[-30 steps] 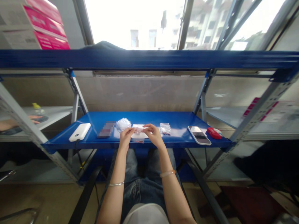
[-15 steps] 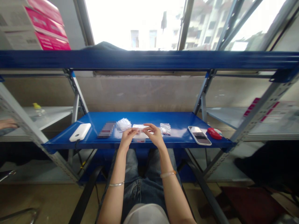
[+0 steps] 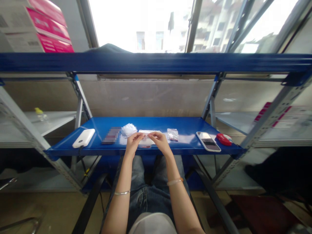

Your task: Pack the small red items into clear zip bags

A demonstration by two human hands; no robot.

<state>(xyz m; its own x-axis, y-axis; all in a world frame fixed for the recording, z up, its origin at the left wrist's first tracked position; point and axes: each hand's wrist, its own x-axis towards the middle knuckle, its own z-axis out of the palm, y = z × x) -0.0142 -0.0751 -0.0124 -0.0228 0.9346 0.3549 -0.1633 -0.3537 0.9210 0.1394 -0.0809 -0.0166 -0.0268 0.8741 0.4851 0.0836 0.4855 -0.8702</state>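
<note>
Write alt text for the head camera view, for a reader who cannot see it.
A seated person's left hand and right hand pinch a small clear plastic bag above a blue metal shelf. Along the shelf lie a white power bank, a heap of clear bags, a smartphone and a red oval object.

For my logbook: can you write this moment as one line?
left hand: holds small clear plastic bag | right hand: holds same bag | place: blue metal shelf

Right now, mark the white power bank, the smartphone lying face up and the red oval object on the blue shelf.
white power bank (image 3: 84,137), head view, middle of its top face.
smartphone lying face up (image 3: 208,141), head view, centre of its screen.
red oval object (image 3: 224,138), head view, its top.
</note>
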